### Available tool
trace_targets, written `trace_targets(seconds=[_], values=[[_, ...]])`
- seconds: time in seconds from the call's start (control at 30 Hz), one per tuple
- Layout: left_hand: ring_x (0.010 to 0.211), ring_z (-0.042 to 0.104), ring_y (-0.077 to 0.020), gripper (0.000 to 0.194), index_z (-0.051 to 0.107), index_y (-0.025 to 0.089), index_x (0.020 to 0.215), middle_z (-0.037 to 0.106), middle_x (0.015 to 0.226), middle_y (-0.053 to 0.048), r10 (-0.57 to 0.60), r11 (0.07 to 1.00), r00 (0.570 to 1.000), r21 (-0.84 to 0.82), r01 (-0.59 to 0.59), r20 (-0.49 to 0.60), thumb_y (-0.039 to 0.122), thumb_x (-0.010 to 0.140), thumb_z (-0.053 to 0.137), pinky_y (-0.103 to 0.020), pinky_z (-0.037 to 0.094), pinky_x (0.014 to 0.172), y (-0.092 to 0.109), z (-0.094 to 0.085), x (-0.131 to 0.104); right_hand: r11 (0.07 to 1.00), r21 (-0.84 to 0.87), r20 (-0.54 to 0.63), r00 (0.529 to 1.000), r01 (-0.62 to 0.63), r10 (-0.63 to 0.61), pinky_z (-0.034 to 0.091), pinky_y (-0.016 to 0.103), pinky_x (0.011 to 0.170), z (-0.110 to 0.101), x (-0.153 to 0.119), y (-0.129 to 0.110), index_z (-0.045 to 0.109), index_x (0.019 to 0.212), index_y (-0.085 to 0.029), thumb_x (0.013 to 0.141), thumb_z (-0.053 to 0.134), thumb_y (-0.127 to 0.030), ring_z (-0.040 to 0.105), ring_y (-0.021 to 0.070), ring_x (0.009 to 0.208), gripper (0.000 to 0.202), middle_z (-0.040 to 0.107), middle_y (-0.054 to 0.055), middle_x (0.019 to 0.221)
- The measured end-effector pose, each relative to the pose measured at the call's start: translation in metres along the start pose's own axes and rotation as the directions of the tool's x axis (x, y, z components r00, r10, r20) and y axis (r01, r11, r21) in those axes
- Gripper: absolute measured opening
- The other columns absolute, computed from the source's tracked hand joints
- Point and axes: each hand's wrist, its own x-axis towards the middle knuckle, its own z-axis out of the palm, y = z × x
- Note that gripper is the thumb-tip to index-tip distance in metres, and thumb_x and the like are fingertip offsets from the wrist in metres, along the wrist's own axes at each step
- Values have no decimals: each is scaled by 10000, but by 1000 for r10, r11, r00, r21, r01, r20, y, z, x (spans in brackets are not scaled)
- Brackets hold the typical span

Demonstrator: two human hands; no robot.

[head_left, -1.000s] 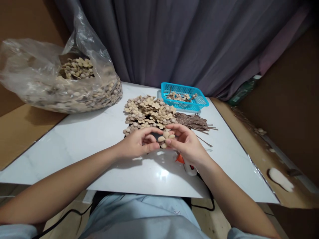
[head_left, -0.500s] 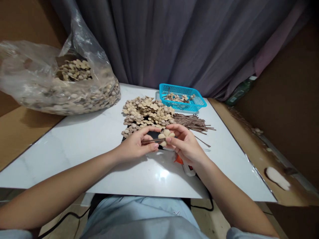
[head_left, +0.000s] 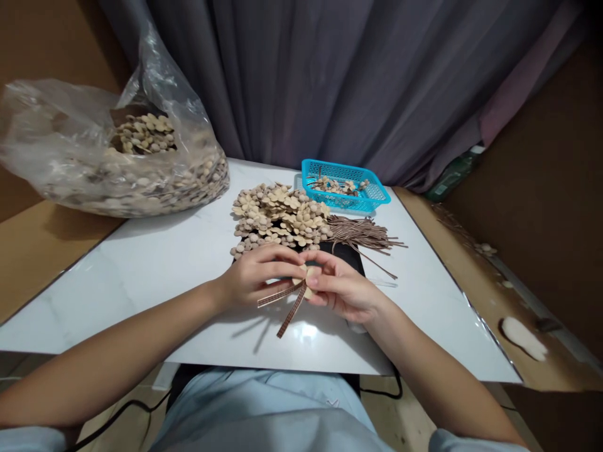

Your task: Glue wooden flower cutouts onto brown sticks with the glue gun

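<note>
Between my two hands is a beige padded flower (head_left: 309,282), with two tails of a brown patterned ribbon (head_left: 291,312) hanging from it toward me. My right hand (head_left: 340,285) pinches the flower from the right with thumb and fingers. From the left, my left hand (head_left: 264,273) closes its fingertips on the flower's edge; its thumb is hidden. Just behind my hands lies a heap of beige and grey-brown flowers (head_left: 282,216). Right of the heap is a bundle of thin brown strips (head_left: 365,232), partly over a black mat (head_left: 346,254).
A blue basket (head_left: 377,196) at the back holds several flowers with strips. On the left stands a clear plastic bag (head_left: 155,182) full of flowers. A white object, mostly hidden, lies under my right hand. Cardboard walls and a grey curtain (head_left: 301,75) surround the white table (head_left: 211,342).
Both hands have come slightly nearer to me. My left hand has let the ribbon tails go and moved its fingers onto the flower; the tails now hang down apart.
</note>
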Motion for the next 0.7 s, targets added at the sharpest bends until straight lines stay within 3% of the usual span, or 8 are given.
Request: trace_targets(seconds=[0.1,0.17,0.23,0.33,0.43,0.5,0.7], values=[[842,627,-180,148,674,225,970,665,950,-95,5,998,1000,58,-4,-21,222,829,630,-305,513,756,4,-1,2,999,-22,21,999,-26,27,588,161,570,0,0,1,591,1016,-197,669,796,-164,666,77,601,405,644,-47,711],[827,635,-172,131,674,219,939,677,917,-82,-53,998,998,23,55,-46,219,809,656,-292,524,738,7,-1,3,997,-80,7,1000,-16,17,582,180,544,-2,1,0,584,1035,-203,717,770,-257,673,97,640,371,661,-12,802],[820,642,-165,109,669,200,909,679,895,-74,-148,989,986,-28,146,-78,208,800,667,-283,532,730,11,-1,4,975,-194,-30,992,112,-120,564,182,526,-5,1,0,602,1032,-205,782,706,-355,665,107,689,309,660,20,889],[876,633,-172,45,663,175,823,654,939,-77,-306,952,942,-48,303,-138,205,790,672,-300,525,787,15,2,4,827,-409,3,907,386,-421,560,211,636,-7,-1,1,651,1000,-204,803,686,-347,645,117,798,246,655,38,966],[938,602,-178,48,661,169,784,614,960,-71,-417,908,898,-98,406,-142,215,796,664,-291,513,808,17,4,3,704,-499,129,847,505,-516,554,305,784,-6,-3,5,641,1057,-211,757,732,-276,633,167,933,319,645,67,1063],[942,590,-175,64,664,171,789,596,979,-71,-468,880,877,-148,451,-109,231,806,656,-277,514,791,17,5,2,681,-515,132,833,520,-537,556,320,789,-3,-4,8,632,1063,-210,741,746,-264,637,174,931,345,653,72,1040],[904,593,-169,97,674,165,783,592,995,-78,-555,814,832,-220,537,-21,260,800,664,-277,532,761,19,7,2,723,-509,-32,829,467,-558,569,271,703,3,0,12,644,939,-196,723,764,-304,660,134,759,270,683,34,847]])
